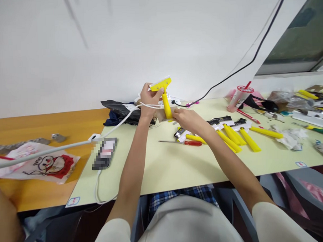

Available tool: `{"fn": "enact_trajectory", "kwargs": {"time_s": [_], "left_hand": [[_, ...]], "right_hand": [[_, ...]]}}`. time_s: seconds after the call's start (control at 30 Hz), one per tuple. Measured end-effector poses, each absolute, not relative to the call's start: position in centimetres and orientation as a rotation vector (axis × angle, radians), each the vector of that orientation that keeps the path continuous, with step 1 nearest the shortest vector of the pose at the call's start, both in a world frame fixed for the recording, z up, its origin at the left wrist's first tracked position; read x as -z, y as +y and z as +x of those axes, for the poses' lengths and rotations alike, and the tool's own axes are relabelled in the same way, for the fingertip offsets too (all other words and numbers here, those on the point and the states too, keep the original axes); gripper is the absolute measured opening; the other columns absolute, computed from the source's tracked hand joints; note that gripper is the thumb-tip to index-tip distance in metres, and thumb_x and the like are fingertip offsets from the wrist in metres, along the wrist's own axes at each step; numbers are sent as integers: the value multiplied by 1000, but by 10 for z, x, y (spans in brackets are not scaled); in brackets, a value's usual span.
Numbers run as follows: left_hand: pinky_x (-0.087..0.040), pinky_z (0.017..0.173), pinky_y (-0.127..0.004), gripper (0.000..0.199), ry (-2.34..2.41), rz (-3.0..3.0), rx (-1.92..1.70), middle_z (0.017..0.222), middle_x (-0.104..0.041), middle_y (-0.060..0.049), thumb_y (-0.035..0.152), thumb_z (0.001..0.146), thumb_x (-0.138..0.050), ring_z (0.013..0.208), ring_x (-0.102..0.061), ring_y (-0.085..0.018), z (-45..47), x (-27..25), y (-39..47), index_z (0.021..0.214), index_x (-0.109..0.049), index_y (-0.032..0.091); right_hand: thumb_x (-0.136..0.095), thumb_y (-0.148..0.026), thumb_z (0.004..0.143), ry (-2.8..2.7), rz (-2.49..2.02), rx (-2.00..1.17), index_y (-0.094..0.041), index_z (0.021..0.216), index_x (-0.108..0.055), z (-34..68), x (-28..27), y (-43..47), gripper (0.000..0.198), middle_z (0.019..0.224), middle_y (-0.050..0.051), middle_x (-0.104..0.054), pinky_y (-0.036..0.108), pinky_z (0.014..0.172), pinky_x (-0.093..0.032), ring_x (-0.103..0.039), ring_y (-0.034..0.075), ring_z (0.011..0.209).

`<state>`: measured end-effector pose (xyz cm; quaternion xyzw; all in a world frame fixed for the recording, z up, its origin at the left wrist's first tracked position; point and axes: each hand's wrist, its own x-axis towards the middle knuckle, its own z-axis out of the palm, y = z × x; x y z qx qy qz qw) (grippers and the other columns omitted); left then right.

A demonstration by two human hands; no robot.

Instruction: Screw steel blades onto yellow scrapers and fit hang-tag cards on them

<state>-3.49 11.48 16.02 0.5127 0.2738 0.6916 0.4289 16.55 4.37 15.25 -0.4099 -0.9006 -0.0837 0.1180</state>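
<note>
My left hand [149, 98] grips the wide head of a yellow scraper [164, 96], held upright above the pale yellow mat [179, 166]. My right hand [186, 118] holds the lower end of the scraper's yellow handle. A white cable [119, 124] crosses over my left wrist. A row of several more yellow-handled scrapers [231, 137] with black-and-white heads lies on the mat just right of my right hand. A red-handled screwdriver [190, 143] lies below my hands.
A phone [105, 153] rests at the mat's left part. A black bag [123, 112] sits behind my left hand. A printed plastic bag [43, 165] lies on the wooden table at left. A drink cup [238, 96], crumpled paper [289, 136] and tools fill the right side.
</note>
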Motion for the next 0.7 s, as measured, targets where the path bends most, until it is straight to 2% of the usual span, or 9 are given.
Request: {"fn": "enact_trajectory", "kwargs": {"time_s": [0.13, 0.23, 0.3, 0.37, 0.47, 0.5, 0.57, 0.63, 0.7], "left_hand": [[-68, 81, -29, 57, 662, 1282, -1732, 96, -80, -5, 30, 79, -100, 105, -83, -27, -55, -162, 117, 127, -69, 22], [-68, 74, -28, 49, 679, 1364, -1651, 89, -81, -5, 32, 77, -100, 87, -82, -23, -60, -159, 119, 119, -76, 20], [-67, 72, -29, 46, 698, 1424, -1568, 88, -81, -5, 33, 77, -99, 79, -80, -21, -61, -159, 118, 116, -79, 20], [-66, 72, -29, 47, 703, 1456, -1455, 88, -82, -6, 28, 73, -101, 78, -80, -22, -60, -161, 113, 114, -79, 19], [-66, 73, -29, 46, 671, 1414, -1317, 87, -82, -4, 7, 63, -99, 80, -81, -23, -56, -163, 105, 102, -78, 18], [-66, 74, -29, 44, 662, 1376, -1296, 87, -82, -4, 1, 62, -96, 82, -81, -24, -53, -162, 104, 98, -77, 18], [-67, 80, -34, 40, 660, 1306, -1287, 88, -82, -5, -7, 64, -88, 91, -82, -27, -46, -160, 103, 93, -76, 18], [-68, 89, -39, 34, 669, 1304, -1304, 91, -82, -7, -5, 68, -86, 101, -82, -30, -38, -156, 106, 92, -76, 18], [-67, 96, -42, 23, 675, 1344, -1327, 100, -83, -8, 7, 76, -89, 109, -81, -30, -30, -151, 109, 93, -77, 18]], "right_hand": [[-63, -13, 104, -2654, -1155, 215, -22, 96, -75, 146, -183, 59, 17, 100, 11, -77, 37, 67, -46, -71, 29, 85], [-66, -18, 102, -2599, -1170, 216, -23, 97, -76, 144, -201, 65, 12, 98, 12, -75, 39, 66, -49, -70, 31, 86], [-68, -19, 100, -2504, -1135, 213, -23, 102, -78, 149, -208, 67, 11, 106, 12, -72, 43, 71, -55, -69, 33, 92], [-71, -19, 96, -2403, -1037, 210, -22, 107, -79, 158, -210, 69, 14, 124, 16, -66, 53, 87, -60, -67, 38, 112], [-76, -19, 92, -2372, -933, 112, -19, 107, -78, 172, -209, 76, 16, 147, 19, -56, 57, 108, -54, -60, 41, 131], [-76, -21, 92, -2392, -936, 40, -18, 105, -78, 177, -209, 78, 13, 144, 18, -59, 54, 105, -55, -63, 38, 125], [-78, -25, 93, -2422, -990, -116, -20, 97, -75, 185, -208, 84, 7, 116, 11, -71, 43, 86, -54, -67, 28, 97], [-79, -27, 91, -2397, -1048, -197, -21, 88, -71, 192, -209, 87, 11, 85, 2, -67, 35, 71, -45, -58, 20, 76], [-81, -26, 88, -2322, -1069, -195, -21, 81, -67, 199, -212, 88, 16, 75, -2, -62, 33, 66, -37, -50, 17, 69]]}}
